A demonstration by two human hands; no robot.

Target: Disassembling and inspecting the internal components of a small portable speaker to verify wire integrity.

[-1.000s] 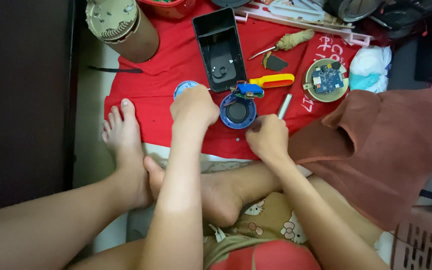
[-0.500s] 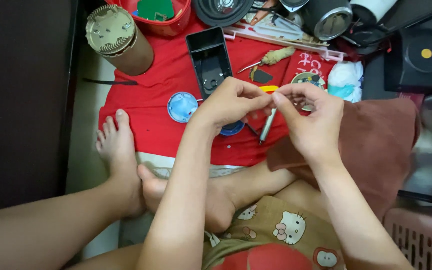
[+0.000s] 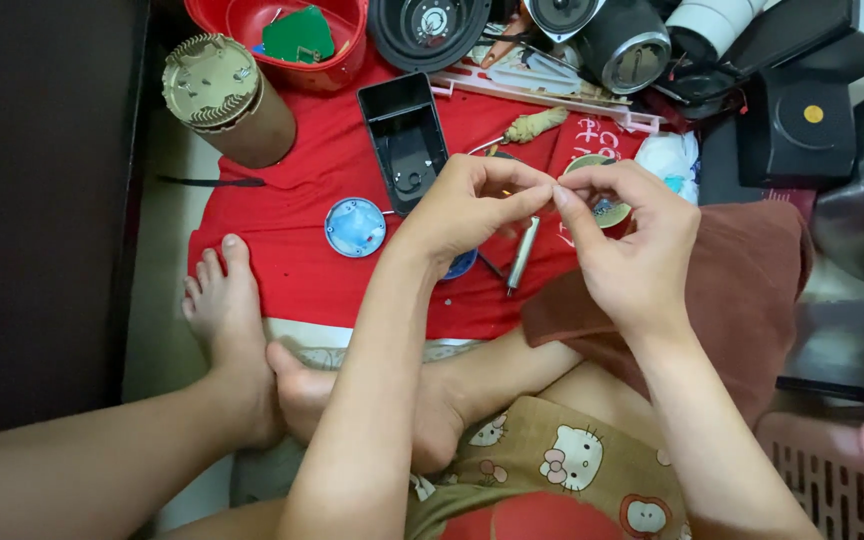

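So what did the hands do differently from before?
Both hands came up off the red cloth. Earlier the left hand rested on a blue ring-shaped part and the right hand lay beside it; now their fingertips meet in the air, pinching something too small to make out. The slim silver metal cylinder, the black plastic rectangular case and the round light-blue disc stayed put.

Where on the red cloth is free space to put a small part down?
The bare red cloth between the blue round disc, the foot and the brown cylinder is free. The top edge is crowded: red bowl, black tray, speakers.
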